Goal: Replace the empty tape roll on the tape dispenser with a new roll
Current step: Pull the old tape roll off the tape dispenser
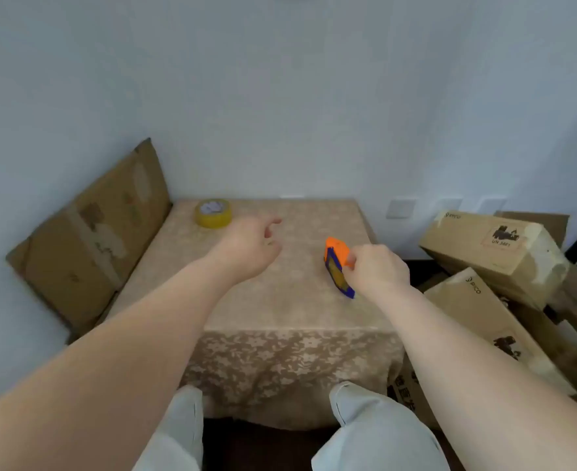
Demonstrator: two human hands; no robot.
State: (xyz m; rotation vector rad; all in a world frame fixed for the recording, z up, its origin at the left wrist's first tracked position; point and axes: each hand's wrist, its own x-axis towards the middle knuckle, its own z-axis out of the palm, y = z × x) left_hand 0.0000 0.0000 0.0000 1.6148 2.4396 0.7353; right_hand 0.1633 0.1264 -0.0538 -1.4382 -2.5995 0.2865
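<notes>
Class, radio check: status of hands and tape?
Right hand gripping orange-and-blue plastic tape dispenser. Left hand open, empty. Yellow tape roll untouched, path clear.

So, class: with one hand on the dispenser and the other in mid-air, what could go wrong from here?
1. The right hand grips the tape dispenser from one side only; it could tip or slide on the tablecloth.
2. The yellow tape roll sits near the table's far left corner; a careless reach by the left hand might knock it off.

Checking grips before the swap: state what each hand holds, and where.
Right hand grips the orange-and-blue tape dispenser by its right side. Left hand holds nothing, open above the table.
</notes>
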